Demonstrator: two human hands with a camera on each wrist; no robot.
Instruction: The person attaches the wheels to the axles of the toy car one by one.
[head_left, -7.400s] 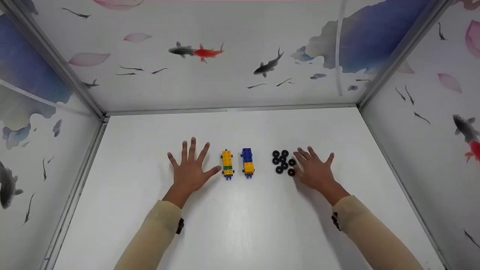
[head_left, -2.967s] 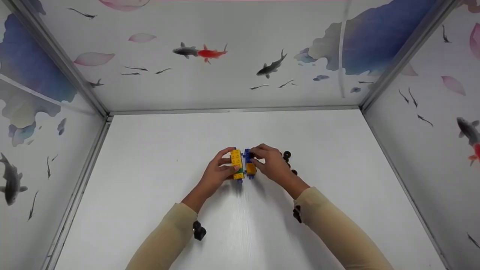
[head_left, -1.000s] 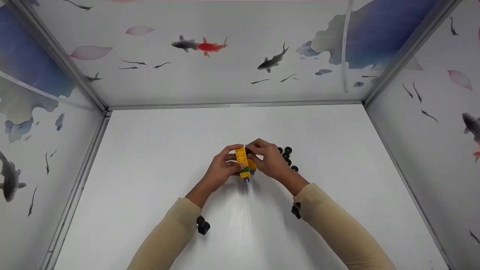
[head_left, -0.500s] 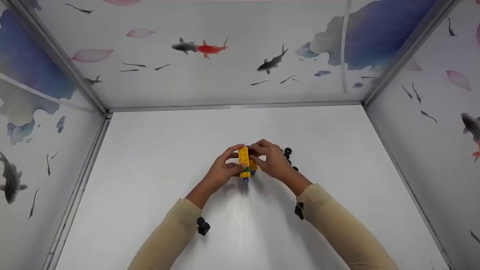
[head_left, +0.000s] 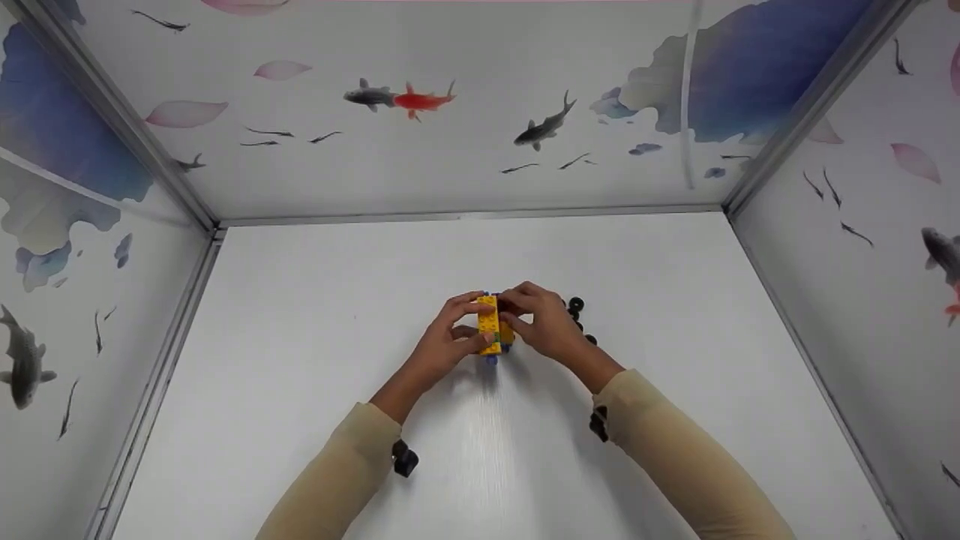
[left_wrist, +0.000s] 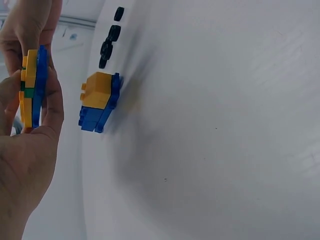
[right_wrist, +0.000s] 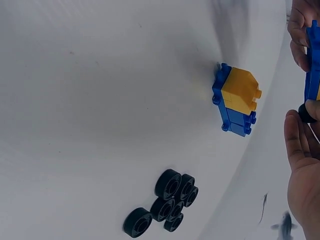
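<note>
Brick car (head_left: 489,324) was held above the table (head_left: 300,315) between left hand (head_left: 441,343) and right hand (head_left: 553,324).
The left fingers and thumb curled round it, likely steadying it so its side met the black wheel (right_wrist: 304,114) that the right fingers pinched; cropping hid whether the wheel was seated. A second car (right_wrist: 239,92) and loose wheels (right_wrist: 159,206) rested below. Earlier, the brick car lay down, both hands spread flat.

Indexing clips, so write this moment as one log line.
left hand: holds block car | right hand: pinches black wheel beside it | table: second car, loose wheels
</note>
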